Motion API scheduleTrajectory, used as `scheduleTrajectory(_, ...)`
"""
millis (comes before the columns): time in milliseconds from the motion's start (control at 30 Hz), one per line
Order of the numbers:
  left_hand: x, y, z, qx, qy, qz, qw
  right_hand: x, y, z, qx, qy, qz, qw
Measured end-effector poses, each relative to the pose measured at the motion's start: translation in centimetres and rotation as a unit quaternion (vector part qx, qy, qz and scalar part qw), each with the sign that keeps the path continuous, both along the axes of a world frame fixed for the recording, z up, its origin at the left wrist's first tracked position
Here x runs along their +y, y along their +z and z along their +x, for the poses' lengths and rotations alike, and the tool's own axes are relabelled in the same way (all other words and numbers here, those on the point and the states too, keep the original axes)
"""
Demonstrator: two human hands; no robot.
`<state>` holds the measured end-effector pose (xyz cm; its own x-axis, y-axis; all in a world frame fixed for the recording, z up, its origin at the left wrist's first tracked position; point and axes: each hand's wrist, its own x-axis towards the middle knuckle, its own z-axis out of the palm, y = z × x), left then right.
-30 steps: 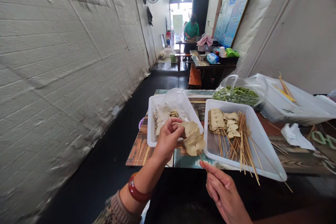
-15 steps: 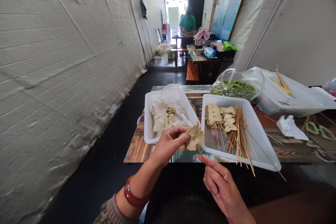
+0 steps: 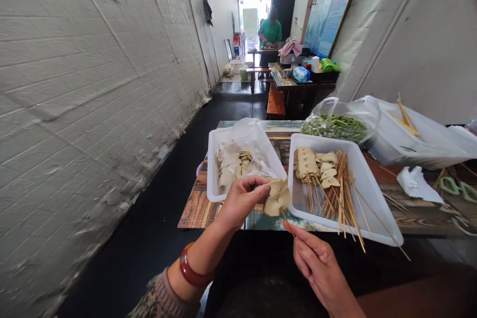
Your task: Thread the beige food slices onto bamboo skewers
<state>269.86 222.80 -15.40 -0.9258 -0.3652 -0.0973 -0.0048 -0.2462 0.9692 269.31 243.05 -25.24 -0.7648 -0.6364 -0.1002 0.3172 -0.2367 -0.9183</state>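
Note:
Between thumb and fingers my left hand pinches pale beige flat slices, which look like tofu skin or tofu. A thin wooden skewer runs into them from below, and my right hand is closed on its lower end. Just behind my left hand, a white tray holds more slices in a clear plastic bag. To the right, a second white tray contains finished-looking skewers of slices and a bundle of bare wooden skewers. How the slices are pierced is partly hidden by my fingers.
Behind the right tray lies a clear bag of green vegetables. Farther right are another white container, crumpled tissue and green-handled scissors. A person in green stands at a far table. A wall runs along the left.
The slices at my left fingertips have tilted and show a rounder face toward me. Both hands keep their grip. The view has shifted slightly, and the far person's arms have moved.

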Motion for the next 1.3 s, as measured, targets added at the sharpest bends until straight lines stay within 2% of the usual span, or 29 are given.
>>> scheduleTrajectory(300,0.1,-0.1,-0.1,-0.007,0.005,0.006,1.0,0.2,1.2,0.2,-0.036,0.044,-0.032,0.998)
scheduleTrajectory(600,-0.1,-0.1,0.2,-0.002,0.0,0.009,1.0,0.1,1.2,0.5,-0.055,0.028,-0.017,0.998)
scheduleTrajectory(833,-0.2,0.1,0.3,0.002,-0.01,0.009,1.0,0.3,0.8,0.5,-0.043,0.046,-0.019,0.998)
scheduleTrajectory(1067,-0.3,0.1,0.3,0.01,-0.004,0.017,1.0,0.0,0.6,0.4,-0.006,0.009,0.0,1.0)
scheduleTrajectory(1300,-0.4,0.4,0.6,0.004,-0.005,0.016,1.0,0.1,0.2,0.3,0.027,0.01,0.02,0.999)
